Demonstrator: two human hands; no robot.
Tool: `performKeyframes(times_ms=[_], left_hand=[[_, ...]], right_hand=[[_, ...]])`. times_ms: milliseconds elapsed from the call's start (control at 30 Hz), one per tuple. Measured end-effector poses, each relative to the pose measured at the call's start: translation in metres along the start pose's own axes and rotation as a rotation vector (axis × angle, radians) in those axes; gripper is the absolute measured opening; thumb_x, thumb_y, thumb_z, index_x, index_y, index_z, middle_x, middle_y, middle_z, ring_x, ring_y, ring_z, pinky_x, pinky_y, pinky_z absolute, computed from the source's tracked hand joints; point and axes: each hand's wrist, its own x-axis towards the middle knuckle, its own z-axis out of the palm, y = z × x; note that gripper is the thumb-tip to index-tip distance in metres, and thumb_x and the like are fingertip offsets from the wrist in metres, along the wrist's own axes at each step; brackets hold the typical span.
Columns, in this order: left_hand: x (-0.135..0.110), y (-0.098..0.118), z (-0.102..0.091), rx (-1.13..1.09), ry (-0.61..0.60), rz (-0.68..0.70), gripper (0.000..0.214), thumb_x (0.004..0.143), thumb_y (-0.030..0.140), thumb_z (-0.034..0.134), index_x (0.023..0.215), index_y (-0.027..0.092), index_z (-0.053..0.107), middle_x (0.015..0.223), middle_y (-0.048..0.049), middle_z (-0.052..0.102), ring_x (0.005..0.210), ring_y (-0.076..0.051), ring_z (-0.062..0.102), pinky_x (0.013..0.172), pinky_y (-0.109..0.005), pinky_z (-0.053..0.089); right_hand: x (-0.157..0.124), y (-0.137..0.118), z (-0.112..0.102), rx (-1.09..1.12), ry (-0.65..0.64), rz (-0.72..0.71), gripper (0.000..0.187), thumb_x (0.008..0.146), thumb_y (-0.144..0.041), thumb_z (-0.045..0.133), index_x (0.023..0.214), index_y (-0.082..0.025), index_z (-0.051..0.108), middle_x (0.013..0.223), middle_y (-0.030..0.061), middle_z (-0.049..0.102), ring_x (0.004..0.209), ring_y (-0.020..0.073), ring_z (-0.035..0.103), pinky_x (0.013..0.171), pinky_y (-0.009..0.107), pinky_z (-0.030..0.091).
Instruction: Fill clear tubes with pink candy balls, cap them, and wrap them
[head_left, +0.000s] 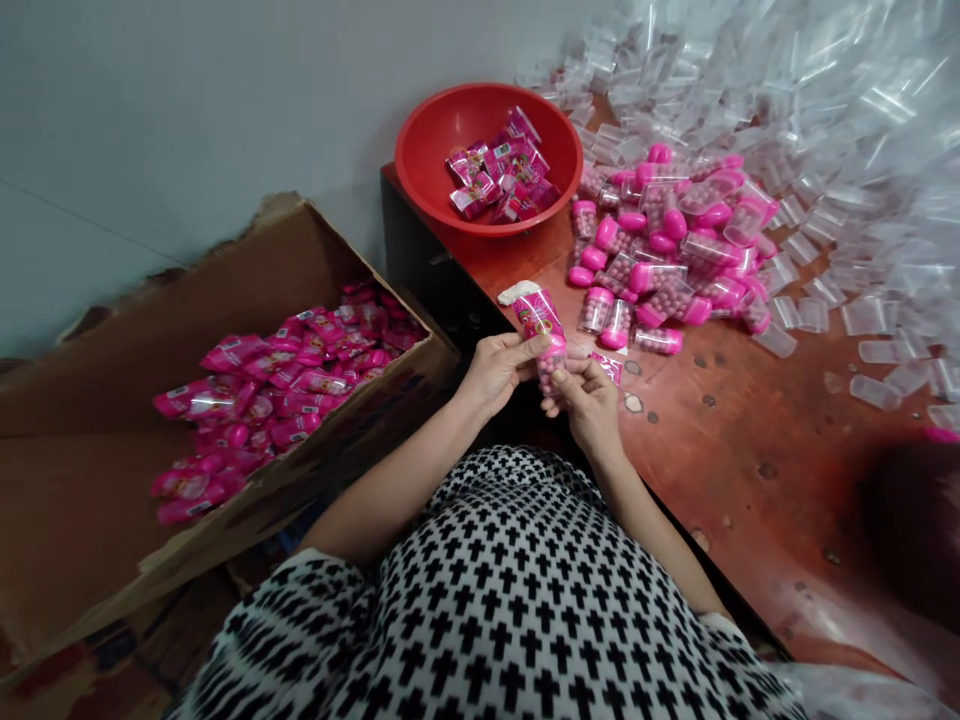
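Reddish desk (pixel 720 450) supports one red bowl (pixel 409 168); one carton (pixel 67 520) stands beside it. I count one bead-filled jar (pixel 551 377) near the desk edge, left hand (pixel 496 367) pinching its pink end and one wrapper (pixel 537 312), right hand (pixel 594 402) pinching its clear end, forearms (pixel 394 500) converging.

A glossy, reddish-brown, dark-spotted tabletop (pixel 720 480) carries a round red plastic basin (pixel 424 165) at its corner. Beside it lie clear plastic jars with pink caps, heaped together (pixel 667 272), holding small pink balls. Clear plastic tubes (pixel 855 200) spread behind them; a shiny pink packet (pixel 610 369) lies near the edge.
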Motion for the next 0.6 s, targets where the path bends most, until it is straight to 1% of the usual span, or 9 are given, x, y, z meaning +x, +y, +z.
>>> performKeyframes(times_ms=[67,200,233,267,333,400,467,533,600], left_hand=[[0.000,0.003,0.002,0.057,0.008,0.004,0.038,0.050,0.033,0.092,0.067,0.007,0.070,0.063,-0.0046,0.068,0.057,-0.012,0.062,0.060,-0.026,0.052],[-0.001,0.003,0.006,0.100,0.022,-0.003,0.037,0.051,0.032,0.091,0.067,0.006,0.071,0.065,-0.0062,0.069,0.061,-0.013,0.065,0.067,-0.028,0.054],[-0.001,0.002,0.007,0.097,0.026,-0.006,0.037,0.052,0.033,0.091,0.066,0.006,0.071,0.064,-0.0062,0.069,0.061,-0.013,0.065,0.067,-0.028,0.054],[-0.002,0.001,0.007,0.095,0.025,-0.008,0.036,0.053,0.034,0.091,0.066,0.006,0.071,0.064,-0.0059,0.068,0.060,-0.013,0.064,0.066,-0.027,0.054],[-0.002,-0.002,0.007,0.098,0.009,-0.012,0.035,0.055,0.034,0.090,0.065,0.007,0.070,0.062,-0.0048,0.067,0.055,-0.012,0.061,0.060,-0.026,0.052],[-0.004,-0.005,0.007,0.111,-0.018,-0.018,0.034,0.057,0.034,0.089,0.065,0.007,0.070,0.061,-0.0040,0.065,0.052,-0.011,0.060,0.056,-0.026,0.050],[-0.006,-0.008,0.008,0.129,-0.032,-0.030,0.034,0.058,0.034,0.089,0.064,0.007,0.069,0.059,-0.0038,0.064,0.052,-0.012,0.060,0.055,-0.026,0.050],[-0.007,-0.011,0.007,0.130,-0.031,-0.053,0.035,0.057,0.035,0.089,0.066,0.007,0.070,0.061,-0.0043,0.065,0.053,-0.013,0.060,0.054,-0.027,0.050],[-0.009,-0.011,0.006,0.102,-0.028,-0.081,0.035,0.057,0.034,0.089,0.071,0.006,0.071,0.065,-0.0054,0.067,0.055,-0.014,0.061,0.055,-0.028,0.051]], right_hand=[[0.000,0.002,-0.001,0.008,0.003,-0.003,0.036,0.074,-0.045,0.077,0.087,-0.019,0.056,0.067,-0.0038,0.071,0.045,0.0093,0.062,0.040,0.020,0.051],[-0.003,0.006,-0.001,-0.164,0.116,-0.181,0.031,0.076,-0.041,0.076,0.090,-0.020,0.058,0.079,-0.0023,0.073,0.055,0.0086,0.065,0.048,0.020,0.055],[-0.003,0.006,-0.001,-0.171,0.124,-0.192,0.031,0.077,-0.040,0.076,0.090,-0.020,0.058,0.080,-0.0022,0.073,0.056,0.0086,0.065,0.049,0.020,0.055],[-0.003,0.006,-0.001,-0.146,0.113,-0.172,0.031,0.076,-0.041,0.076,0.090,-0.020,0.058,0.078,-0.0024,0.072,0.055,0.0088,0.065,0.047,0.020,0.055],[-0.002,0.006,-0.002,-0.031,0.060,-0.073,0.034,0.075,-0.044,0.077,0.089,-0.019,0.058,0.069,-0.0035,0.071,0.048,0.0090,0.062,0.042,0.020,0.052],[0.000,0.005,-0.003,0.066,0.031,0.003,0.037,0.072,-0.046,0.078,0.087,-0.019,0.057,0.065,-0.0041,0.070,0.043,0.0088,0.061,0.038,0.019,0.050],[0.002,0.004,-0.003,0.067,0.055,-0.005,0.038,0.071,-0.045,0.080,0.086,-0.019,0.057,0.064,-0.0044,0.070,0.043,0.0086,0.061,0.039,0.018,0.050],[0.002,0.003,-0.003,0.020,0.091,-0.062,0.037,0.071,-0.043,0.081,0.086,-0.020,0.056,0.063,-0.0057,0.069,0.044,0.0083,0.061,0.041,0.018,0.051],[0.000,0.002,-0.003,0.003,0.089,-0.105,0.038,0.070,-0.042,0.082,0.086,-0.020,0.055,0.062,-0.0071,0.068,0.044,0.0082,0.061,0.042,0.019,0.053]])
